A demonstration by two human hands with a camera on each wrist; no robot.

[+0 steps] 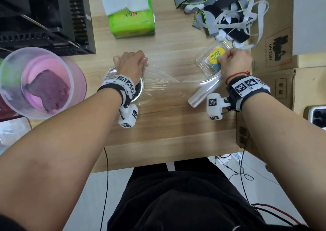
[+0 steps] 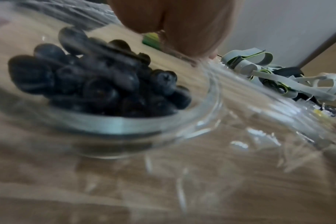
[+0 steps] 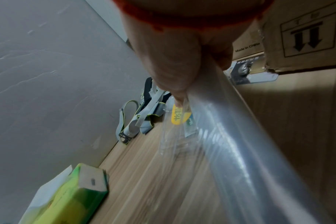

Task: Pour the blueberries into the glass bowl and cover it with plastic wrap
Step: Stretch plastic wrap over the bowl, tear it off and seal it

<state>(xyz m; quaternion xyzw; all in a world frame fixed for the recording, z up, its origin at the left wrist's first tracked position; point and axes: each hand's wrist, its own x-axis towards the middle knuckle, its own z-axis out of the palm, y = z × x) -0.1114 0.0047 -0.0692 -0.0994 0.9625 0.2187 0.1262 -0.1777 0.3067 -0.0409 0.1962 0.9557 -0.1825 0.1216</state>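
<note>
Though unwrapped—glass bowl point(image 2: 163, 125) w/ blueberries point(image 2: 98, 84).

Black wrist straps point(image 1: 247, 91) carry white marker-tagged camera blocks point(image 1: 214, 107), a red string bracelet point(image 1: 236, 75), black trousers point(image 1: 185, 200)

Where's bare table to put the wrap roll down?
The near table, between the stretched wrap and the front edge, is bare. A smaller patch lies between the tissue pack and the straps. Around the bowl, roll and clamshell it is crowded.
</note>
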